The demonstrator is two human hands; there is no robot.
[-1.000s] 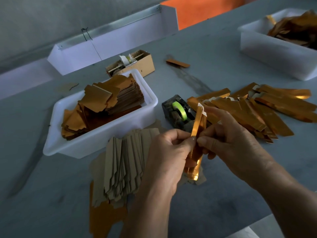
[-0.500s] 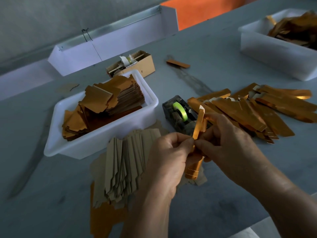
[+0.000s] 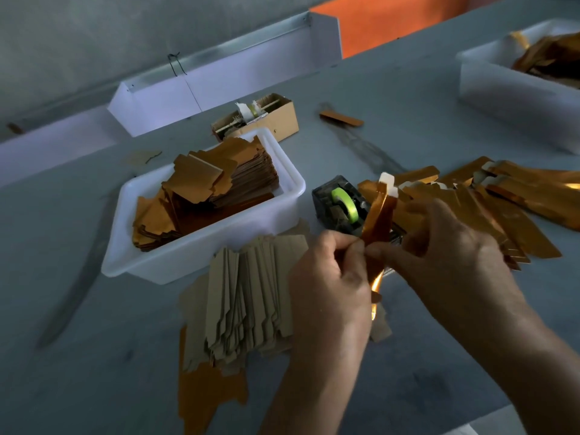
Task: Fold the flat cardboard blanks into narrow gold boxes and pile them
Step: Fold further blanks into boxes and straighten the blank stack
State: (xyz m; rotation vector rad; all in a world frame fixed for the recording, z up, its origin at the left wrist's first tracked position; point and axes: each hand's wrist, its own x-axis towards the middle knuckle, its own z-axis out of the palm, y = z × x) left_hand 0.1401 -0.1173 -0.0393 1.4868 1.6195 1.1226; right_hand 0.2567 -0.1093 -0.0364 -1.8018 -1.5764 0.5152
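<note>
Both hands hold one narrow gold box blank (image 3: 379, 215) nearly upright over the table, its white-tipped flaps at the top. My left hand (image 3: 329, 277) pinches its left edge at mid-length. My right hand (image 3: 445, 255) grips it from the right, thumb against my left thumb. A fanned stack of flat blanks (image 3: 251, 296) lies brown side up just left of my left hand. A pile of folded gold boxes (image 3: 489, 202) spreads across the table behind my right hand.
A white tub (image 3: 201, 262) of gold blanks stands behind the stack. A dark tape dispenser (image 3: 339, 205) with a green roll sits behind the held blank. Further back are a small cardboard box (image 3: 282, 117), a lone gold piece (image 3: 342, 118) and a second white tub (image 3: 514, 98) far right.
The blank has tilted and its flaps have spread apart at the top. Both hands stayed at about the same spot, with the right fingers shifted along the blank.
</note>
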